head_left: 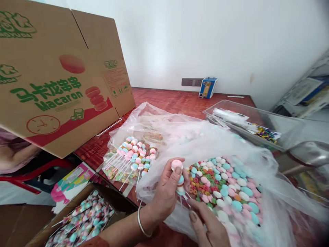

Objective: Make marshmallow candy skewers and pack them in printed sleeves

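Observation:
My left hand [167, 188], a bangle on its wrist, is closed round a candy skewer [181, 189]. Its thumb presses a pink-and-white candy piece at the top, with blue and white pieces stacked below. My right hand [209, 223] is just under it, fingers closed at a thin white stick [187, 197]; its grip is partly hidden. Behind and beside both hands lies an open clear plastic bag [267, 175] holding pink, blue and white candy discs [239, 192] and small coloured candy rings [203, 183]. To the left, several candy skewers [135, 151] lie on another bag with rings in it.
A big cardboard carton [89, 61] stands at the left on the red-brown table [164, 97]. Below it, an open box [38, 236] holds many wrapped candies. A clear plastic bin [252, 108] and a metal container [308, 152] are at right. Someone's arm [23, 154] shows at far left.

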`<state>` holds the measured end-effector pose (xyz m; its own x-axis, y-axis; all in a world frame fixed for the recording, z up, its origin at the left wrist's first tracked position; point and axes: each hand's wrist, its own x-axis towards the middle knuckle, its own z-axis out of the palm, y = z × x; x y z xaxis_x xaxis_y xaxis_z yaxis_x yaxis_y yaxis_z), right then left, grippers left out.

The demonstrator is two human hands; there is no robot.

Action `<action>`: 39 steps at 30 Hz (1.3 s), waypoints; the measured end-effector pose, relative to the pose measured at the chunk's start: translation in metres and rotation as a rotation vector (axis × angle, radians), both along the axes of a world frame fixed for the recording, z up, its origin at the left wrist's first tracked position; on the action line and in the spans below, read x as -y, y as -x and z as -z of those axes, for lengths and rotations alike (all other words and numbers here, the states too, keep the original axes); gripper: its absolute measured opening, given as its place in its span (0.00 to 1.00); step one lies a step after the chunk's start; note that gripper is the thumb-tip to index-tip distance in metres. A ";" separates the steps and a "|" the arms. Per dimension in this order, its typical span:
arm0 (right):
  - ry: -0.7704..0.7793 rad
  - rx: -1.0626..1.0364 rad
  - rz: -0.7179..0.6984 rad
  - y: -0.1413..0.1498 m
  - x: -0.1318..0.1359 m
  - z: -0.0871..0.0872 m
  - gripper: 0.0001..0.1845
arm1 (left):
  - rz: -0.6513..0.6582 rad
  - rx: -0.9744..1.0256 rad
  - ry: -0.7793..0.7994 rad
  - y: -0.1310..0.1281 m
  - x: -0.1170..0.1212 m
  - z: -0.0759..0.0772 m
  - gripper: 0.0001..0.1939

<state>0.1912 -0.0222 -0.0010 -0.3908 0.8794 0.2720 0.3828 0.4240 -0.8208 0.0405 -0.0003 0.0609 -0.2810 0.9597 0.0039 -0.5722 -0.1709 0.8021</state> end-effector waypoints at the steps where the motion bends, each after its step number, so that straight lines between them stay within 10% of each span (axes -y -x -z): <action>1: 0.014 -0.010 -0.047 0.005 -0.001 -0.002 0.19 | 0.008 0.036 0.005 -0.003 0.001 0.000 0.13; 18: -0.062 -0.036 0.115 0.018 0.009 0.034 0.26 | 0.099 -0.024 0.071 -0.033 0.016 0.036 0.09; 29: -0.031 -0.015 0.015 0.016 0.003 0.013 0.23 | 0.018 0.090 -0.007 -0.025 0.002 0.005 0.13; 39: -0.018 -0.046 0.045 0.019 0.005 0.012 0.21 | 0.065 -0.004 0.096 -0.035 0.006 0.025 0.16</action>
<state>0.1722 -0.0271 -0.0131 -0.3374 0.8906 0.3049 0.3637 0.4220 -0.8304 0.0752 -0.0065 0.0359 -0.2182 0.9720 -0.0875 -0.5764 -0.0560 0.8153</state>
